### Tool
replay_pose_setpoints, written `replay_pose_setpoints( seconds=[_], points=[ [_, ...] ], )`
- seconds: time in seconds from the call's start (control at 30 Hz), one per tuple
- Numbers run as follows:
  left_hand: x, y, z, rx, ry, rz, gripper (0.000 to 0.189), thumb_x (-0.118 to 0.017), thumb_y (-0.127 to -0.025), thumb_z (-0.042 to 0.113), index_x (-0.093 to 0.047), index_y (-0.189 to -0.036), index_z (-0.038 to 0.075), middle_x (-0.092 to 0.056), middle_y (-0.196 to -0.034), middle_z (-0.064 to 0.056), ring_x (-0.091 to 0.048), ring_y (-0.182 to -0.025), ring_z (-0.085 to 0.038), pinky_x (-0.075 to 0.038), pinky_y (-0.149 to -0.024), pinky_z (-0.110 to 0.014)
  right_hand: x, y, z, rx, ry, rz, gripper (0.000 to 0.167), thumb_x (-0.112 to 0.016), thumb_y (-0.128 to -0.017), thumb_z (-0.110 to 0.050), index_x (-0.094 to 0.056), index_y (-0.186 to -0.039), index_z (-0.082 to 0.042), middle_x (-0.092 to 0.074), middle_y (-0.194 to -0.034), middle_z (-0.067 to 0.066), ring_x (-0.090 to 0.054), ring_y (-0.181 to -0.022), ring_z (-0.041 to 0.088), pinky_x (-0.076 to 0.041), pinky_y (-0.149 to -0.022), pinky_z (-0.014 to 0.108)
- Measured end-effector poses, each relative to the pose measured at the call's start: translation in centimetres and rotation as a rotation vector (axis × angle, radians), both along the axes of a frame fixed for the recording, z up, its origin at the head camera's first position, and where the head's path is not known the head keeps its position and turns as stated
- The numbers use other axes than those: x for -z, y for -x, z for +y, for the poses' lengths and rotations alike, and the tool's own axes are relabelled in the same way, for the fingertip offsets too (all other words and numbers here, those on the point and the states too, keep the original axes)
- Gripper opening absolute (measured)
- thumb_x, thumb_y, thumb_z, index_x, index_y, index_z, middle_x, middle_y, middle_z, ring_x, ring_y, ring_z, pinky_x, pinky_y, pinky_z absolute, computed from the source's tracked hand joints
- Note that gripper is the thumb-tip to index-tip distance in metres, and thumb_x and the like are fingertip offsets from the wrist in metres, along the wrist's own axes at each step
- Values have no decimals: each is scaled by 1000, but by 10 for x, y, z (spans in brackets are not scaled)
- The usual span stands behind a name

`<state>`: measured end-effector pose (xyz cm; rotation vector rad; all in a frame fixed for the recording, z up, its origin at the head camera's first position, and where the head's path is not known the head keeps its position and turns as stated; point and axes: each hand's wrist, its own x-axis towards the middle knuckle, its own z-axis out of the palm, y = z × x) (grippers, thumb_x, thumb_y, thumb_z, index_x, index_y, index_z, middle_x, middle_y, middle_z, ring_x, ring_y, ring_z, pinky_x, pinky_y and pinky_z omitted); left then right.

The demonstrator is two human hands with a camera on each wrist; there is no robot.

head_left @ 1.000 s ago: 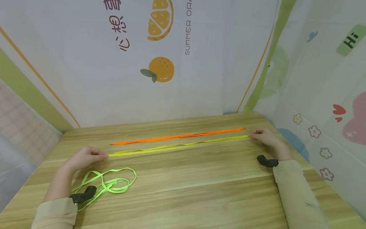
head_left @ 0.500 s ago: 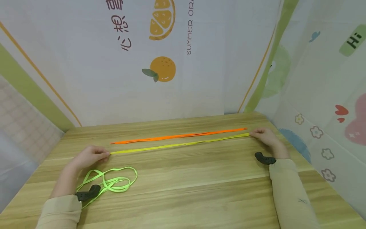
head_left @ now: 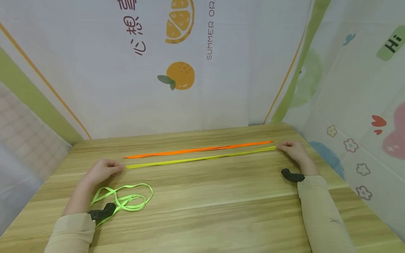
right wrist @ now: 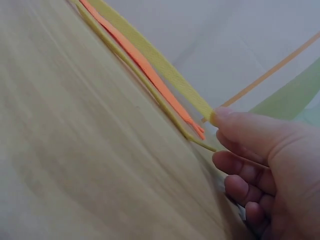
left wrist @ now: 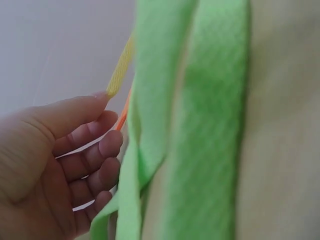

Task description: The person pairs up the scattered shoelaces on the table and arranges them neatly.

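Note:
A yellow shoelace (head_left: 196,159) stretches across the table between both hands, its strands lying close together. My left hand (head_left: 102,172) pinches its left end between thumb and index finger, the other fingers loosely bent. At the far end my right hand (head_left: 294,151) pinches the yellow lace with thumb and forefinger; the right wrist view shows a second yellow strand lower down by the fingers. Just behind lies an orange shoelace (head_left: 190,151), folded into a long, nearly straight line. A tangled light-green shoelace (head_left: 131,207) rests in loops beside the left forearm, partly hidden by the wrist camera.
The wood-grain table (head_left: 221,218) ends at a printed curtain (head_left: 221,91) behind and another curtain (head_left: 348,105) along the right. Black wrist cameras (head_left: 292,175) are strapped to both forearms. In the left wrist view, green lace looms close to the lens.
The yellow lace's strands have drawn together and straightened. My left hand has shifted slightly right and away from me with its end; the right hand has hardly moved.

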<state>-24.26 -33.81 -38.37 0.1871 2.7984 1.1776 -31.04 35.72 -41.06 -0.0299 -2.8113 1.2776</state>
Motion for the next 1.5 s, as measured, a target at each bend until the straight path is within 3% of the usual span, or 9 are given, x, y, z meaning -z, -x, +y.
replay_pose_setpoints(
  seconds=[0.43,0.8,1.5],
  points=[
    [1,0,0,-84,26,-6,37,-61,-94,34,-59,-77,2,-49,-67,-1,-37,-58,-14,-32,-52,-28,4,1,-2,1,-15,42,53,-59,-94,-43,-62,-110,7,-59,-110,21,-51,-92,28,-38,-82,39],
    [0,1,2,-54,69,25,35,-56,-98,30,-63,-88,-3,-57,-77,-2,-43,-72,-18,-35,-61,-30,4,3,-1,-5,-19,66,49,-60,-94,-41,-63,-108,6,-59,-110,21,-50,-94,29,-36,-83,39],
    [2,-1,2,-55,87,17,37,-54,-99,33,-62,-86,-1,-57,-79,-3,-44,-77,-21,-34,-68,-35,5,1,-3,-18,-27,59,46,-62,-94,-37,-63,-111,5,-58,-114,23,-51,-101,34,-36,-88,45]
  ],
)
